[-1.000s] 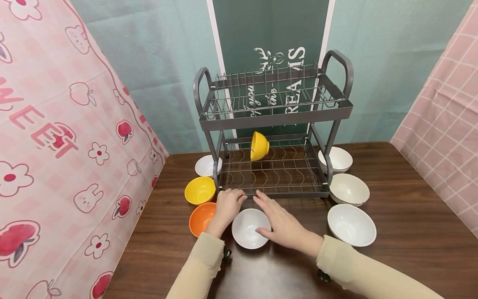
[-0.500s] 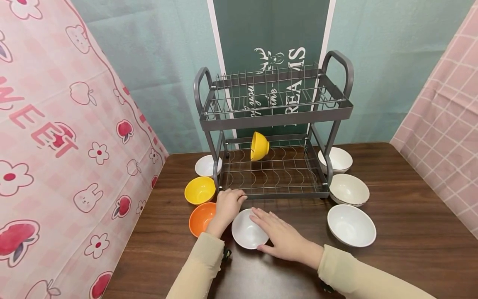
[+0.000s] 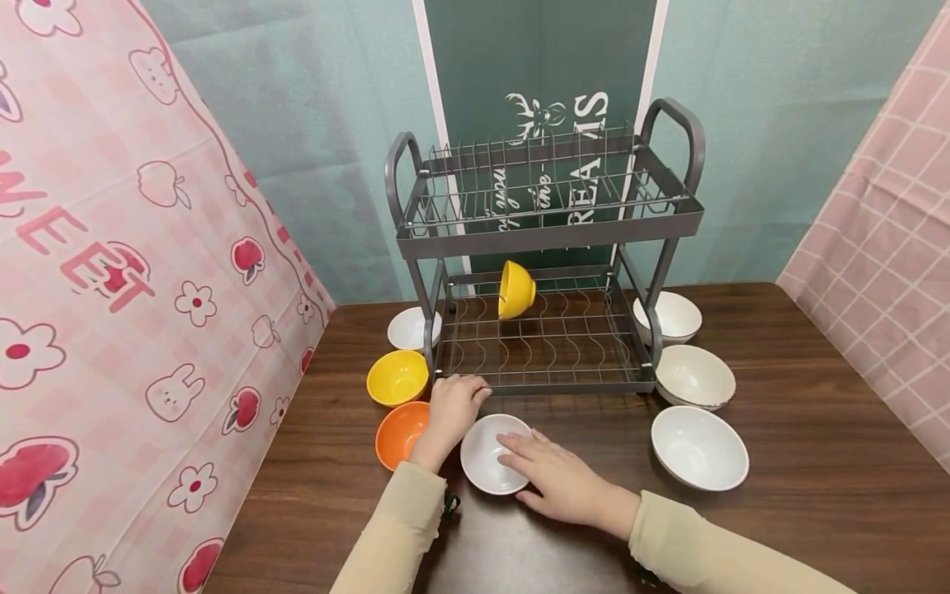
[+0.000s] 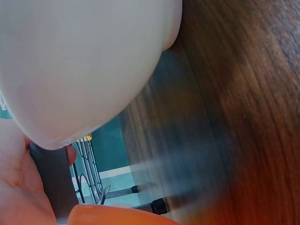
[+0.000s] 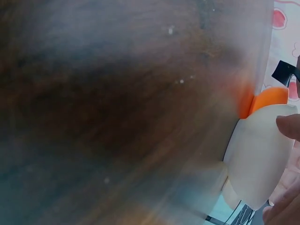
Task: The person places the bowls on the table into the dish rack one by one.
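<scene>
My left hand grips the front rail of the lower tier of a grey two-tier dish rack; the left wrist view has the rail between thumb and fingers. Just in front of the rack a white bowl sits upright on the table. Over its right side lies my right hand, fingers extended across the opening and thumb low by the near right rim. In the right wrist view a fingertip overlaps the bowl's outer wall. One yellow bowl stands on its side in the lower tier.
Left of the rack, an orange bowl, a yellow bowl and a small white bowl form a row. Three white bowls stand on the right: front, middle and back. Patterned cloths hang behind and beside the table.
My right hand has drawn back toward me from the rack's edge, its fingers now lying over the white bowl's right side. The left hand, rack and bowls stay put.
</scene>
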### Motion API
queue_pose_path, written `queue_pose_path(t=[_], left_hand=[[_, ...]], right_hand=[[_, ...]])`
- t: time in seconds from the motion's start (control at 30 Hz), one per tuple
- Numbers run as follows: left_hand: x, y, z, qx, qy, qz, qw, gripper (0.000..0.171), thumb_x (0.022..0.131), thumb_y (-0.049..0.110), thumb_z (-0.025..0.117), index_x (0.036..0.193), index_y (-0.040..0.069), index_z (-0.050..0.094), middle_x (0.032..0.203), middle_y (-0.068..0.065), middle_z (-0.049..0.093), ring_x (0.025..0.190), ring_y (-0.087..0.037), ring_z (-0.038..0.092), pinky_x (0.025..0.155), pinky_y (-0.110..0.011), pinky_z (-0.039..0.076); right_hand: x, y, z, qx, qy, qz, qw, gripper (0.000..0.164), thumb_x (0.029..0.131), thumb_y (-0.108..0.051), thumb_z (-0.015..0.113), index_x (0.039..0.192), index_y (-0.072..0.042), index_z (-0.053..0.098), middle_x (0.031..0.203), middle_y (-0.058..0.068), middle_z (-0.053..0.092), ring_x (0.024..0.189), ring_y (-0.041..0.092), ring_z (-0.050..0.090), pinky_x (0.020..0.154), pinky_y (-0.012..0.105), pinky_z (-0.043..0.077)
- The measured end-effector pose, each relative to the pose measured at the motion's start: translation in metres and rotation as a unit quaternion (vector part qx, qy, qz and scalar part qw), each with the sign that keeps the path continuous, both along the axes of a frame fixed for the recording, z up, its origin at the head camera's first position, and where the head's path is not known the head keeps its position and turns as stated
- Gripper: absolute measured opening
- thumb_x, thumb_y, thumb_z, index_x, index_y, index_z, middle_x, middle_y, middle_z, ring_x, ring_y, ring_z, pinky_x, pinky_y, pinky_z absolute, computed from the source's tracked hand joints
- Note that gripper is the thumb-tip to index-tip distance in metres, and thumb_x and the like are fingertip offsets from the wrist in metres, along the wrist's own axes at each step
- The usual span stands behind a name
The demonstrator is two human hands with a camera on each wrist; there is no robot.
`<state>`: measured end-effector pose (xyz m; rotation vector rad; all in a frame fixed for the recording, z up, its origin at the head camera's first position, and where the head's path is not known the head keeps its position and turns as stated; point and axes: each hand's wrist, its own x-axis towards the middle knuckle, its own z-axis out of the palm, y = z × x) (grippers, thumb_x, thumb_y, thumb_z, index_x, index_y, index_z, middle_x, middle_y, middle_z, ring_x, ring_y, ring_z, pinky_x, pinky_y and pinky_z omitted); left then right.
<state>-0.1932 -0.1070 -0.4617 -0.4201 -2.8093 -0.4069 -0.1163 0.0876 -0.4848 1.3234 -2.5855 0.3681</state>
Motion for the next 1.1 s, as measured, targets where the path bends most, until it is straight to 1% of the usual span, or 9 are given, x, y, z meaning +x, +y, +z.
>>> queue_pose_path(t=[0.2, 0.4, 0.57, 0.67, 0.87, 0.97, 1.1], left_hand=[[0.0001, 0.0002, 0.0001, 0.003, 0.002, 0.000, 1.0000, 0.015, 0.088, 0.031, 0.059, 0.088, 0.021, 0.070, 0.093, 0.005, 0.072, 0.084, -0.018, 0.062, 0.071, -0.030, 0.037], [-0.0005, -0.0002, 0.0003, 0.001, 0.003, -0.001, 1.0000, 0.014, 0.088, 0.031, 0.060, 0.088, 0.021, 0.070, 0.093, 0.004, 0.072, 0.084, -0.018, 0.062, 0.071, -0.030, 0.037], [-0.0001, -0.0003, 0.0000, -0.001, 0.001, -0.002, 1.0000, 0.015, 0.088, 0.031, 0.059, 0.089, 0.021, 0.070, 0.093, 0.005, 0.072, 0.085, -0.018, 0.062, 0.072, -0.030, 0.038], [0.0006, -0.0004, 0.0006, 0.001, 0.001, -0.002, 1.0000, 0.015, 0.088, 0.031, 0.060, 0.088, 0.021, 0.070, 0.092, 0.005, 0.072, 0.084, -0.018, 0.062, 0.072, -0.030, 0.039], [0.0012, -0.0001, 0.0021, 0.010, 0.013, -0.007, 0.9998, 0.013, 0.087, 0.030, 0.061, 0.086, 0.020, 0.070, 0.090, 0.004, 0.072, 0.081, -0.018, 0.062, 0.070, -0.031, 0.039], [0.0008, 0.0002, 0.0018, 0.010, 0.009, -0.005, 0.9999, 0.012, 0.087, 0.029, 0.062, 0.087, 0.020, 0.070, 0.090, 0.004, 0.072, 0.083, -0.018, 0.062, 0.072, -0.031, 0.039], [0.0011, 0.0002, 0.0008, 0.011, -0.002, -0.001, 0.9999, 0.012, 0.087, 0.028, 0.062, 0.089, 0.020, 0.071, 0.092, 0.004, 0.072, 0.085, -0.018, 0.062, 0.074, -0.032, 0.040]], right_hand=[[0.0001, -0.0002, -0.0023, -0.002, 0.029, 0.019, 0.999, 0.044, 0.072, -0.027, 0.073, 0.112, -0.015, 0.061, 0.130, 0.006, 0.056, 0.122, 0.019, 0.052, 0.100, 0.048, 0.041], [0.0006, -0.0005, -0.0028, -0.021, 0.033, 0.027, 0.999, 0.037, 0.072, -0.019, 0.073, 0.107, -0.017, 0.064, 0.126, 0.002, 0.060, 0.118, 0.017, 0.055, 0.099, 0.047, 0.042], [0.0005, -0.0009, -0.0028, -0.024, 0.042, 0.035, 0.998, 0.031, 0.072, -0.017, 0.073, 0.103, -0.019, 0.065, 0.121, 0.000, 0.062, 0.115, 0.014, 0.057, 0.096, 0.045, 0.045], [-0.0002, -0.0012, -0.0031, -0.016, 0.058, 0.046, 0.997, 0.029, 0.072, -0.017, 0.073, 0.101, -0.019, 0.066, 0.118, -0.001, 0.064, 0.112, 0.013, 0.059, 0.094, 0.044, 0.047], [-0.0023, -0.0017, -0.0034, 0.005, 0.087, 0.072, 0.994, 0.019, 0.072, -0.016, 0.073, 0.091, -0.019, 0.070, 0.107, -0.004, 0.068, 0.103, 0.011, 0.063, 0.093, 0.043, 0.047], [-0.0031, -0.0009, -0.0045, 0.000, 0.098, 0.079, 0.992, 0.017, 0.070, -0.015, 0.074, 0.086, -0.019, 0.069, 0.101, -0.006, 0.069, 0.098, 0.009, 0.064, 0.093, 0.042, 0.047], [-0.0025, 0.0000, -0.0063, -0.017, 0.107, 0.087, 0.990, 0.015, 0.068, -0.013, 0.074, 0.078, -0.020, 0.065, 0.083, -0.011, 0.066, 0.084, 0.005, 0.063, 0.092, 0.042, 0.048]])
